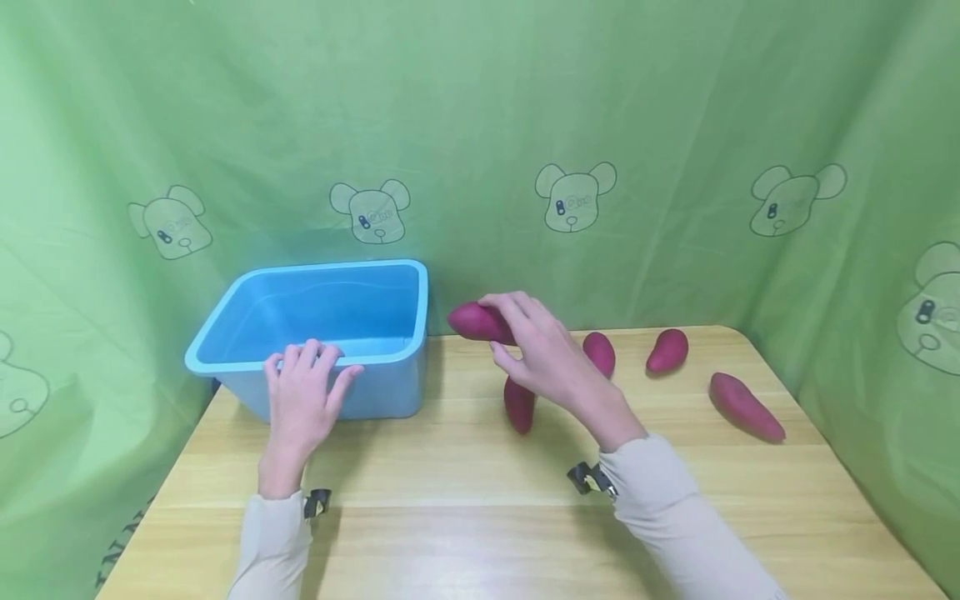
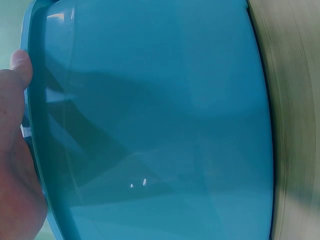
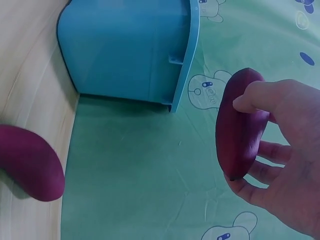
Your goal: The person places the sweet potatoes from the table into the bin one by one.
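Note:
My right hand (image 1: 543,350) holds a purple sweet potato (image 1: 474,322) above the table, to the right of a blue plastic bin (image 1: 386,387). In the right wrist view, thumb and fingers pinch that sweet potato (image 3: 240,125) from its two sides. My left hand (image 1: 302,400) grips the bin's near rim, its fingers hooked over the edge. The left wrist view shows the thumb (image 2: 21,67) at the rim and the bin's outer wall (image 2: 160,125). Inside, the part of the bin that shows holds nothing; its near floor is hidden.
More sweet potatoes lie on the wooden table (image 1: 465,517): one below my right hand (image 1: 519,408), one partly behind it (image 1: 600,352), one near the back edge (image 1: 667,351) and one farther right (image 1: 746,407). A green curtain (image 1: 480,125) encloses the back and sides.

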Demonstrator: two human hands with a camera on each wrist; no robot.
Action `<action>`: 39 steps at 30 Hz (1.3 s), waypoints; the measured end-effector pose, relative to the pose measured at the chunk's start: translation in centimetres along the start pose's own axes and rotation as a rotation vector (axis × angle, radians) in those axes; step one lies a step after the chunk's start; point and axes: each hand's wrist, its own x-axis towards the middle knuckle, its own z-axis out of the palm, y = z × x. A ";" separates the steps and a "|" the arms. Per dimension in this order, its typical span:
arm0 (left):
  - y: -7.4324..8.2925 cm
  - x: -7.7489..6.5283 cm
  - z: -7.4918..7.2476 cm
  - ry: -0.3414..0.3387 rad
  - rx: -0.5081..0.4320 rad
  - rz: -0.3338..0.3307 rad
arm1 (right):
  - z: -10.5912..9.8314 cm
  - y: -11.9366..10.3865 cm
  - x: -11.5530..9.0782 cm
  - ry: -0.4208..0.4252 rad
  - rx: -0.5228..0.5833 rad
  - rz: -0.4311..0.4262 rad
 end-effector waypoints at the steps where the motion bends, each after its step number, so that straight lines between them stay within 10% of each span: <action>1: 0.0 0.0 0.0 0.001 -0.001 0.001 | 0.1 -0.1 0.1 -0.003 0.005 0.000; 39: 0.1 0.0 0.0 0.020 -0.005 0.010 | 2.8 -2.4 4.5 -0.004 0.061 -0.030</action>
